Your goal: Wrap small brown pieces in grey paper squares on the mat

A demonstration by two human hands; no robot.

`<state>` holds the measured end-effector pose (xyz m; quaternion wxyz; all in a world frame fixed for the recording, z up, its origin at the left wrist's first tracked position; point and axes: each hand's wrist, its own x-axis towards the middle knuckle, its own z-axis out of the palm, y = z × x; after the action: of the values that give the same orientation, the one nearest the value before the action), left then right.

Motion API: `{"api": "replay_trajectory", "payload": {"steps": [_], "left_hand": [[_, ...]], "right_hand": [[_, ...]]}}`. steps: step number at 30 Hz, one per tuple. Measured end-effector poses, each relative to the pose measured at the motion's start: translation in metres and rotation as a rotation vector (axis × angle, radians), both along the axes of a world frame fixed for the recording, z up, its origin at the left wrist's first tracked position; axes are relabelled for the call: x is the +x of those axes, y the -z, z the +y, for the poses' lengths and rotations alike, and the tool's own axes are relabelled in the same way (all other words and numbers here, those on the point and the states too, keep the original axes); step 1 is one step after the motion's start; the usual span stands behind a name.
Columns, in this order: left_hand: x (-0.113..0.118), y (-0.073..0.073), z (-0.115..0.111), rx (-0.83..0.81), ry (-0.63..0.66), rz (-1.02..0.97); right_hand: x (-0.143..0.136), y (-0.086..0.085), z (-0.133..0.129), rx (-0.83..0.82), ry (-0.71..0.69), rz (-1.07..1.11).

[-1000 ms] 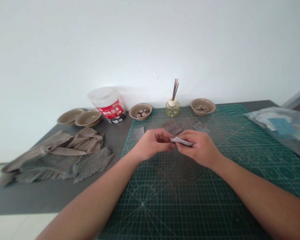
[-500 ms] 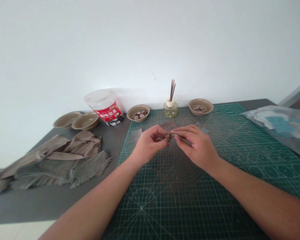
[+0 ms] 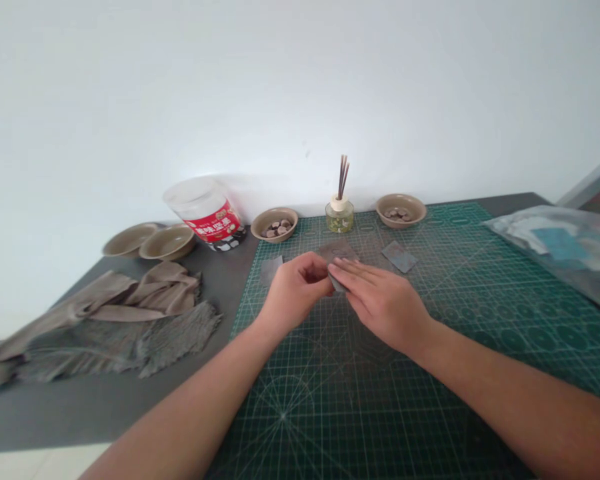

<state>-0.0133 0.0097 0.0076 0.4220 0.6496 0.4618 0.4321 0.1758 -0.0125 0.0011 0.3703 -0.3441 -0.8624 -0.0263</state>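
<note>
My right hand [image 3: 380,301] lies flat on the green cutting mat [image 3: 360,400], fingers stretched out and together, pressing on a small grey fabric piece [image 3: 337,285]. Only a corner of the piece shows under the fingertips. My left hand [image 3: 295,293] is curled beside it, with thumb and fingers pinched at the piece's left edge. Just beyond the hands lies a darker grey fabric square [image 3: 336,251].
Two more grey squares [image 3: 399,256] [image 3: 271,269] lie on the mat. At the back stand two bowls of buttons [image 3: 275,223] [image 3: 400,209], a reed diffuser [image 3: 339,213], a red-labelled jar [image 3: 205,212] and two empty bowls [image 3: 150,240]. Folded cloths [image 3: 130,313] lie left, a plastic bag [image 3: 560,247] right.
Both hands lowered the fabric piece from above the mat onto it. My right hand went from pinching the piece to lying flat on it.
</note>
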Motion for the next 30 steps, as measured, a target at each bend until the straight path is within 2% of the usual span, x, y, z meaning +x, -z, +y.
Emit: {"api": "replay_trajectory", "payload": {"steps": [4,16,22,27,30], "left_hand": [[0.0014,0.0003,-0.0016,-0.012,-0.032,-0.055],[0.0046,-0.0007,-0.0033,0.032,-0.015,-0.128],[0.0038,0.0001,-0.0063,0.097,-0.02,-0.119],[0.0029,0.0014,-0.0058,0.122,0.044,-0.148],[0.0025,0.0018,-0.0044,0.162,0.01,-0.139]], "right_hand": [[0.0026,-0.0001,0.0018,-0.014,0.061,-0.004],[0.0042,-0.0013,0.0,0.058,0.004,-0.025],[0.0038,0.0,-0.0014,-0.01,-0.016,0.056],[0.0074,0.0017,0.0017,-0.168,0.108,0.196],[0.0059,-0.0028,-0.0024,-0.148,0.083,0.27]]}}
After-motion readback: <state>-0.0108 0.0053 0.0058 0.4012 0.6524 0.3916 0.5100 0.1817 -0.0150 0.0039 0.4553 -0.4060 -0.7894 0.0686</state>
